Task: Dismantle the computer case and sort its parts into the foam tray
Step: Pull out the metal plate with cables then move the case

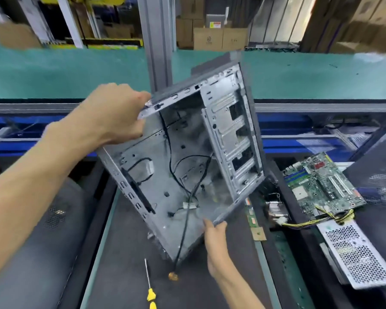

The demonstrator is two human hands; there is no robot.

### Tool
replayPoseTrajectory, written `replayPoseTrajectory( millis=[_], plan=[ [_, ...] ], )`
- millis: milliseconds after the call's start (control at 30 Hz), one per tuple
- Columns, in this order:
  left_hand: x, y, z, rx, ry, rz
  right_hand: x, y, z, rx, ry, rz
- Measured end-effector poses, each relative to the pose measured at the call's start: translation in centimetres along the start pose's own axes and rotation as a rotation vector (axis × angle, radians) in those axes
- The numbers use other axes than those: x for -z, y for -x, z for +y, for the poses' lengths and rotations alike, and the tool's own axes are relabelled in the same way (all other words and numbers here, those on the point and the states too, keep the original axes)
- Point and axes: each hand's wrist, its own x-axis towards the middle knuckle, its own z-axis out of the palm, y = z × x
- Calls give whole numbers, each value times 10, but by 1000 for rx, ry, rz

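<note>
You hold the computer case (183,166) tilted up off the dark mat (120,253), its open side facing you and one lower corner down near the mat; whether that corner touches the mat is hard to tell. Your left hand (118,114) grips the upper left edge of the case, fingers curled over the metal rim. Your right hand (214,237) pinches the lower right edge from below, thumb and fingers closed on the thin frame. Inside the case, black cables (185,166) loop across the bare back panel, and one cable hangs out of the bottom to a small yellowish end (173,276) lying on the mat. An empty drive cage (230,139) sits along the right side of the case. A screwdriver (149,284) with a yellow handle lies on the mat just below the case, apart from both hands. To the right, in the dark foam tray (279,175), a green circuit board (323,184) rests at an angle, and a perforated metal power supply (357,255) with yellow and black wires lies near it.
</note>
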Motion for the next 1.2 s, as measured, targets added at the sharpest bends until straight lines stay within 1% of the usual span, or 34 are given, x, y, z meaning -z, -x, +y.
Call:
replayPoseTrajectory(
  millis=[100,167,267,367,500,633,733,833,900,1000,1067,1100,1133,1167,1200],
  plan=[
    [-1,-6,-2,-115,-65,37,-21,-14,8,-96,-24,-74],
    [-2,-8,-5,-179,-80,54,-36,-23,10,-139,-87,-132],
    [-4,-4,-7,-280,1,116,-56,-34,13,-196,-152,-233],
    [-7,4,-4,-351,88,177,-74,-42,17,-258,-124,-298],
    [-19,8,-7,-367,144,127,-95,-53,26,-315,-33,-315],
    [-30,6,-20,-372,207,159,-112,-60,21,-307,-25,-326],
    [-39,8,-28,-349,244,171,-123,-59,10,-310,34,-364],
    [-52,12,-38,-286,307,151,-121,-55,-8,-298,252,-431],
    [-58,15,-43,-242,346,149,-109,-54,-28,-233,395,-484],
    [-60,15,-43,-225,335,133,-71,-54,-58,-139,517,-516],
    [-60,16,-43,-220,328,93,-29,-54,-72,-117,602,-468],
    [-60,18,-45,-213,314,82,-5,-55,-77,-120,629,-402],
    [-61,23,-47,-190,303,93,19,-57,-80,-125,637,-304],
    [-63,29,-49,-144,318,144,42,-57,-81,-110,646,-177],
    [-66,37,-51,-61,362,242,65,-56,-80,-64,672,-32]
  ],
)
